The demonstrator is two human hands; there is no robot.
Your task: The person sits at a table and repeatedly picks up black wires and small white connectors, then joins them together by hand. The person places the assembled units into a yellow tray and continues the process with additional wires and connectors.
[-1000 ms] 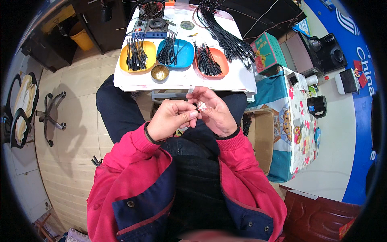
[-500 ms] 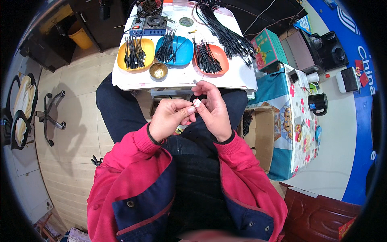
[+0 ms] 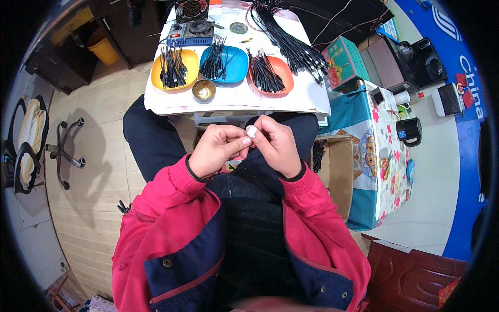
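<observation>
Over my lap, just off the table's near edge, my left hand (image 3: 215, 148) and my right hand (image 3: 278, 145) meet at the fingertips. Both are closed in a pinch. At the tip of my right thumb shows a small white piece (image 3: 251, 131); whether it is wrapped on the thumb or held cannot be told. Anything finer between the fingers is hidden. Beyond the hands stand a yellow tray (image 3: 192, 58), a blue tray (image 3: 240, 62) and an orange tray (image 3: 287, 70), each with short black cables. A small brass-coloured bowl (image 3: 204, 90) sits before the yellow one.
A long bundle of black cables (image 3: 293, 44) lies across the far right of the white table (image 3: 228, 104). At the back stands a small blue stove (image 3: 191, 34). To my right are an open cardboard box (image 3: 340, 171) and a side table with a black mug (image 3: 409, 132).
My right index finger has curled down toward the thumb; the small grey tip seen beside it earlier no longer shows. The left hand stays nearly in place.
</observation>
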